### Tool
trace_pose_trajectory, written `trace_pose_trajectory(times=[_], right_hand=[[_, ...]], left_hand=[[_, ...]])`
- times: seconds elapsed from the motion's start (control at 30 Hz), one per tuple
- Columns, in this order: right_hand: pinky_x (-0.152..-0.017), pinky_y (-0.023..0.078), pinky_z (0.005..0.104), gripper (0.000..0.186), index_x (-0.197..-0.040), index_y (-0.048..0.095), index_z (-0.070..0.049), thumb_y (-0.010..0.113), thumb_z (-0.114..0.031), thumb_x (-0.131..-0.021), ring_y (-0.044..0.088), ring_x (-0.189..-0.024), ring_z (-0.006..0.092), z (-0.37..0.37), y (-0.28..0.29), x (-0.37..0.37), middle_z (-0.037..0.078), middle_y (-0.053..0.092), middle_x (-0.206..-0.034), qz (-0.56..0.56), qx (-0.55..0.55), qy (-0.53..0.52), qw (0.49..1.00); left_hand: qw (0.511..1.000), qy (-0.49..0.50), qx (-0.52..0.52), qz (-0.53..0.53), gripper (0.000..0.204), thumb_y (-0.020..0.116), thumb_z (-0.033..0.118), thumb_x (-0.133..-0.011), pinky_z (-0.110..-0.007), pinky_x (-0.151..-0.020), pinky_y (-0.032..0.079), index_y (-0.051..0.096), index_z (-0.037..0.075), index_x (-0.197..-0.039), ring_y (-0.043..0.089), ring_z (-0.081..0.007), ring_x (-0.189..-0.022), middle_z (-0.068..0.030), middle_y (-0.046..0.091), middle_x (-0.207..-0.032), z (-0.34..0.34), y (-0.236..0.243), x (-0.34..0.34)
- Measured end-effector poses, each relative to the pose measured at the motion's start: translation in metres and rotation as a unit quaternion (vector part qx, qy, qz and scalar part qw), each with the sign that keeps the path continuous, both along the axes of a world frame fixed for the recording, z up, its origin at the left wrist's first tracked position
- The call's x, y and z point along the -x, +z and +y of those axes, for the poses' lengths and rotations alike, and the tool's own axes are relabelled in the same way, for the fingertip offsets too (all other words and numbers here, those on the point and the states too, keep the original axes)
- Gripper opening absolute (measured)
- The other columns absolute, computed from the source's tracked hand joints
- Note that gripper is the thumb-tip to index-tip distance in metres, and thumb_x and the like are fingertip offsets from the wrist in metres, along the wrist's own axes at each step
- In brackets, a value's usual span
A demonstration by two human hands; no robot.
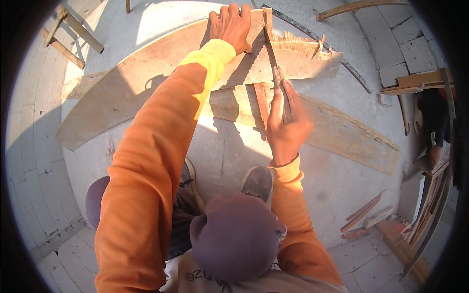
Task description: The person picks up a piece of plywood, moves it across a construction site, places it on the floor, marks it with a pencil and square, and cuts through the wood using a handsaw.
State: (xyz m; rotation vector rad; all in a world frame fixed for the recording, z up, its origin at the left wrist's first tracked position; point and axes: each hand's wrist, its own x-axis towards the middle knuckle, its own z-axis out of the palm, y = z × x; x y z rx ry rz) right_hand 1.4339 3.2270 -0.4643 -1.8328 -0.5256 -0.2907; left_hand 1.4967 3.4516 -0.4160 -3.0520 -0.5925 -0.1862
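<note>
A long curved wooden board [132,80] lies across in front of me, its far right edge splintered. My left hand [229,29] grips its far edge, fingers bent over the edge and thumb on the upper face. In my right hand [290,122] is the handle of a handsaw [271,56]. The saw's thin dark blade shows nearly edge-on and runs away from me over the board, just right of my left hand. A toothed shadow falls on the board beside it. Whether the blade is in a cut, I cannot tell.
Beneath the curved board lie a straight plank [347,132] and a reddish wooden strip [262,102]. A wooden stool-like frame [73,34] stands far left. At the right edge, another person's hand [434,154] shows near stacked timber [427,215]. Wood offcuts [361,212] lie lower right.
</note>
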Motion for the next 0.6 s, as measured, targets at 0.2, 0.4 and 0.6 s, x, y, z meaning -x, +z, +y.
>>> trace_pose_trajectory(times=[0.2, 0.4, 0.6], right_hand=[[-0.079, 0.06, 0.0313, 0.032, -0.122, 0.071, 0.004, 0.07, 0.001, -0.09, 0.078, -0.093, 0.0287, -0.04, 0.009, 0.026, 0.023, 0.076, -0.108, 0.05, 0.036, 0.007, 0.998], [-0.084, 0.06, 0.0301, 0.036, -0.126, 0.067, 0.011, 0.067, 0.005, -0.091, 0.077, -0.101, 0.0278, -0.126, 0.002, 0.106, 0.025, 0.075, -0.113, 0.135, 0.124, 0.041, 0.982], [-0.082, 0.059, 0.0302, 0.032, -0.124, 0.07, 0.007, 0.069, -0.001, -0.092, 0.077, -0.098, 0.0272, -0.012, 0.016, -0.012, 0.024, 0.075, -0.112, 0.059, 0.005, 0.018, 0.998]], left_hand=[[1.0, 0.005, 0.004, -0.016, 0.1, 0.097, 0.032, -0.06, -0.057, -0.106, 0.037, 0.044, 0.0, -0.14, 0.048, -0.0388, -0.13, -0.0213, 0.053, -0.131, -0.001, -0.011, -0.006], [1.0, 0.01, -0.016, -0.014, 0.1, 0.096, 0.032, -0.062, -0.057, -0.106, 0.038, 0.044, 0.0, -0.14, 0.049, -0.0385, -0.131, -0.0208, 0.053, -0.132, 0.016, -0.012, 0.008], [1.0, 0.006, 0.003, -0.002, 0.102, 0.096, 0.034, -0.062, -0.059, -0.106, 0.039, 0.043, 0.0, -0.142, 0.049, -0.0383, -0.131, -0.02, 0.055, -0.131, 0.001, -0.001, -0.015]])
